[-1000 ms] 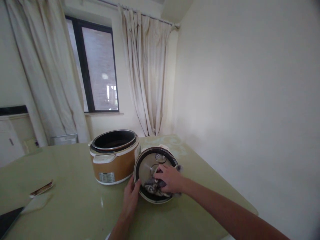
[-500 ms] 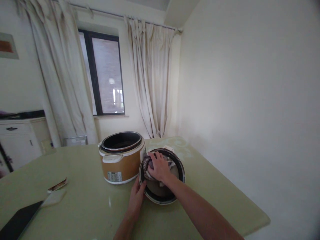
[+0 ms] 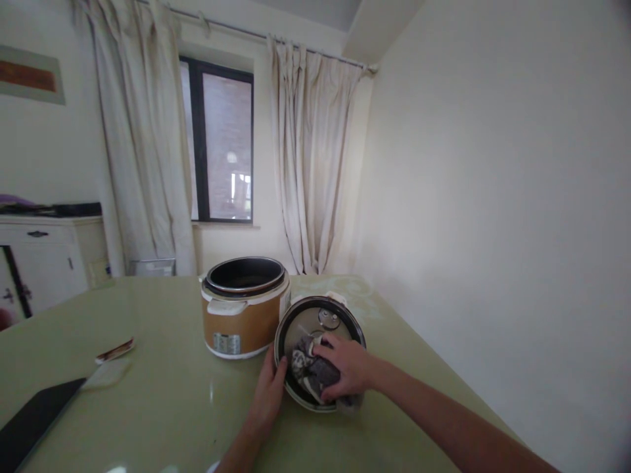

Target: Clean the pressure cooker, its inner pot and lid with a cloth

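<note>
My left hand (image 3: 269, 383) grips the left rim of a round cooker lid (image 3: 302, 323), which is tilted so its grey metal underside faces me. Bunched in my right hand (image 3: 348, 364) is a grey patterned cloth (image 3: 320, 374), pressed against the lower part of that underside. Some of the cloth hangs over the lid's lower right edge. To the left of the lid stands a brown and white electric cooker (image 3: 246, 323), uncovered, with a dark inner pot (image 3: 246, 272) inside it.
A green glossy table (image 3: 167, 407) carries these things. At its left lies a dark-bladed knife or spatula (image 3: 42, 414), with a small reddish-brown and white item (image 3: 115, 351) by its handle. A wall (image 3: 483, 230) borders the table's right side.
My right hand has moved the cloth down across the lid's underside, uncovering a round fitting near the top. My left hand stays on the rim. The view has turned slightly left.
</note>
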Demonstrator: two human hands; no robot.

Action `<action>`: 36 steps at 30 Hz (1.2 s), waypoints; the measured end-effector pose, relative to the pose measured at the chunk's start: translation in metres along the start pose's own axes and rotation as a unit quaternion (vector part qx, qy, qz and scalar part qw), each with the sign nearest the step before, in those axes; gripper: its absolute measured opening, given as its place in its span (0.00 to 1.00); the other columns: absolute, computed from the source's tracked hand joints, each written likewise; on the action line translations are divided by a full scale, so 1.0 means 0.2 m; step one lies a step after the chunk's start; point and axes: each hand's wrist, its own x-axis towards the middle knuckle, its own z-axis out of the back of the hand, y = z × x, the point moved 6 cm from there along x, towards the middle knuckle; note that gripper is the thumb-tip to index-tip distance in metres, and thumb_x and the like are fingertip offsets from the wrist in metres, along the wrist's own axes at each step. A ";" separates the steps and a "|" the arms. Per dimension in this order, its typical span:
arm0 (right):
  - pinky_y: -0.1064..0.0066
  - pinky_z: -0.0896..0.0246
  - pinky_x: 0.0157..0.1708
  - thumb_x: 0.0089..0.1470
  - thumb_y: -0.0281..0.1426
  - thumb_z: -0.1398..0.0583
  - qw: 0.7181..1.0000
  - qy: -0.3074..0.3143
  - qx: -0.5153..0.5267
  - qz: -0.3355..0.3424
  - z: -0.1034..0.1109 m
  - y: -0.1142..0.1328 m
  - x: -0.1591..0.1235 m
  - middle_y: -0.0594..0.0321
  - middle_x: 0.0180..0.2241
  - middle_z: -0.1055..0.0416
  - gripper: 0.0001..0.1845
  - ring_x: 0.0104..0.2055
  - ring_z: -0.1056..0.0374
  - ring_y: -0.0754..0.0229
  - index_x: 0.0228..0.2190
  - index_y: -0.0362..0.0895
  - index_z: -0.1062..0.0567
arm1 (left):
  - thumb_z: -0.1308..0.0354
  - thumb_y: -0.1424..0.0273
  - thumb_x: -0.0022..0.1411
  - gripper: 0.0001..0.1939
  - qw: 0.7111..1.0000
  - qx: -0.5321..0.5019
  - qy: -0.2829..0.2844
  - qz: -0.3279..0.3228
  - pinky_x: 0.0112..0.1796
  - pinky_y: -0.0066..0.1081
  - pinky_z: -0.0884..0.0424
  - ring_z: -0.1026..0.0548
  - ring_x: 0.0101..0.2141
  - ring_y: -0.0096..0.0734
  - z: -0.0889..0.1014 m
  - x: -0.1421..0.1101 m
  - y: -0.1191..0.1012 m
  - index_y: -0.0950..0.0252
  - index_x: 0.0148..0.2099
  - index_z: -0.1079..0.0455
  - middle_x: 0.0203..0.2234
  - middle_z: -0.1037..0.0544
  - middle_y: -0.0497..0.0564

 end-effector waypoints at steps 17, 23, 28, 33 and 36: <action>0.58 0.34 0.55 0.49 0.48 0.29 0.968 -0.183 0.105 -0.133 -0.04 0.14 0.32 0.56 0.54 0.37 0.36 0.56 0.33 0.48 0.58 0.54 0.26 | 0.44 0.52 0.67 0.35 0.999 -0.029 0.003 0.028 0.72 0.44 0.51 0.43 0.73 0.47 0.00 0.00 0.08 0.62 0.70 0.37 0.71 0.35 0.57; 0.58 0.34 0.54 0.45 0.49 0.28 0.992 -0.090 0.068 -0.060 -0.02 0.09 0.20 0.58 0.53 0.36 0.38 0.53 0.33 0.48 0.57 0.56 0.24 | 0.43 0.54 0.67 0.34 1.000 -0.029 -0.003 0.003 0.72 0.44 0.51 0.42 0.72 0.46 -0.01 0.01 0.06 0.64 0.70 0.35 0.70 0.32 0.58; 0.56 0.32 0.52 0.45 0.48 0.28 0.998 -0.048 0.008 -0.044 0.03 0.05 0.11 0.58 0.54 0.35 0.37 0.55 0.34 0.44 0.57 0.59 0.24 | 0.43 0.55 0.67 0.32 1.000 -0.025 -0.007 0.015 0.72 0.43 0.49 0.41 0.72 0.46 0.00 0.00 0.06 0.63 0.68 0.33 0.70 0.32 0.56; 0.56 0.30 0.49 0.48 0.46 0.31 0.991 -0.084 -0.030 -0.097 0.10 -0.02 0.13 0.55 0.54 0.34 0.34 0.57 0.35 0.42 0.57 0.57 0.25 | 0.43 0.53 0.65 0.33 0.999 -0.028 -0.013 0.017 0.72 0.42 0.49 0.41 0.72 0.46 -0.01 0.01 0.08 0.63 0.67 0.32 0.69 0.31 0.58; 0.57 0.30 0.47 0.51 0.46 0.33 0.973 -0.146 -0.034 -0.175 0.12 -0.02 0.20 0.53 0.55 0.35 0.32 0.57 0.36 0.41 0.58 0.57 0.26 | 0.42 0.52 0.64 0.34 0.999 -0.034 -0.022 0.011 0.72 0.43 0.48 0.41 0.72 0.46 -0.01 0.00 0.10 0.61 0.68 0.33 0.68 0.30 0.57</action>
